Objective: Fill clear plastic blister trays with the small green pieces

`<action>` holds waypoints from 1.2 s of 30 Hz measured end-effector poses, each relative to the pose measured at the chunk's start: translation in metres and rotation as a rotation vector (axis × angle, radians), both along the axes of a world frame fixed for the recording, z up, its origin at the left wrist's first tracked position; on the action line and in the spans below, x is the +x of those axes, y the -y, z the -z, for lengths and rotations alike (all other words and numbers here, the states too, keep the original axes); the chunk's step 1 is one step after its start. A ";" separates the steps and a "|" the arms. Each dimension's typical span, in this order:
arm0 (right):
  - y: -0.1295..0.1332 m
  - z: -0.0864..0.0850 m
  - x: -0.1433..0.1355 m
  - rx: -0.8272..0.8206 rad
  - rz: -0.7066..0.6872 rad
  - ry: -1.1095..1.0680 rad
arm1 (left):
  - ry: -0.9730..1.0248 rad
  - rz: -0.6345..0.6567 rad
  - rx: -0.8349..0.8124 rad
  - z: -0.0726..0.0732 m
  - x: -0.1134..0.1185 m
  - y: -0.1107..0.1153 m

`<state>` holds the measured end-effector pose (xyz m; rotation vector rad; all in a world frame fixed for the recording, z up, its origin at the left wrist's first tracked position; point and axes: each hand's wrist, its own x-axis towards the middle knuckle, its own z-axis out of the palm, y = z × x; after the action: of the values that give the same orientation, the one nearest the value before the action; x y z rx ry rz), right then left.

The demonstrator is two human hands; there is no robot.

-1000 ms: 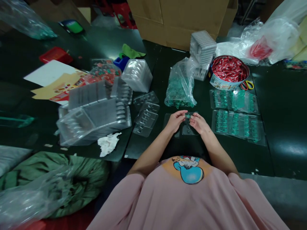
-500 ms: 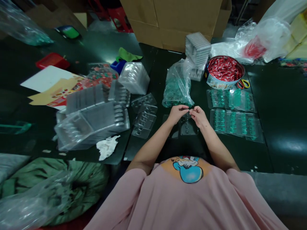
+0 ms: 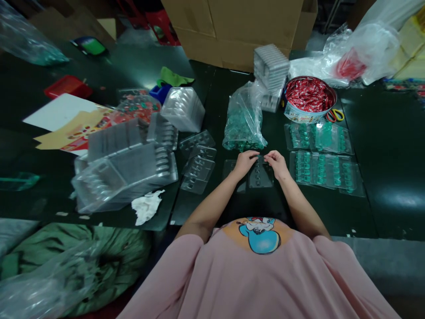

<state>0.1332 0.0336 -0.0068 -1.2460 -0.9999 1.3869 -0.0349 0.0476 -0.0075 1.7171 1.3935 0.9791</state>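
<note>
My left hand point(image 3: 245, 162) is at the top edge of a clear plastic blister tray point(image 3: 261, 178), fingers pinched together. Something small and greenish may be at its fingertips, too small to name. Across a narrow gap my right hand point(image 3: 277, 164) also has its fingertips closed over the tray's upper right. Whatever it pinches is hidden. Just beyond both hands lies a clear bag of green pieces point(image 3: 244, 126). More flat clear trays point(image 3: 200, 170) lie left of my hands.
On the right are trays filled with green pieces point(image 3: 320, 168), a round tin of red packets point(image 3: 310, 99) and scissors point(image 3: 335, 115). Stacked clear trays point(image 3: 133, 166) and crumpled tissue point(image 3: 146, 206) stand at left. A cardboard box point(image 3: 239, 33) closes off the back.
My hands have come slightly apart and lowered to the tray's top end; their fingertips were nearly touching before. The whole view has shifted a little.
</note>
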 end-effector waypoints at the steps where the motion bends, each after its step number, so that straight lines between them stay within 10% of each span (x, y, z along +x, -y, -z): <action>1: 0.000 0.002 0.000 0.008 -0.002 0.012 | 0.003 0.001 -0.008 0.000 0.000 0.001; 11: -0.005 0.005 -0.016 0.175 -0.081 0.050 | 0.604 -0.167 -0.347 -0.012 0.003 0.003; 26: 0.001 -0.015 -0.017 0.468 -0.077 0.631 | 0.707 -0.203 -0.479 -0.019 0.004 0.005; 36: -0.012 -0.005 -0.004 0.253 0.165 0.206 | 1.091 -0.330 -0.633 -0.025 -0.005 0.003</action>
<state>0.1291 0.0452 -0.0021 -1.2659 -1.1463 0.9864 -0.0400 0.0449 0.0179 0.3320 1.0328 1.1929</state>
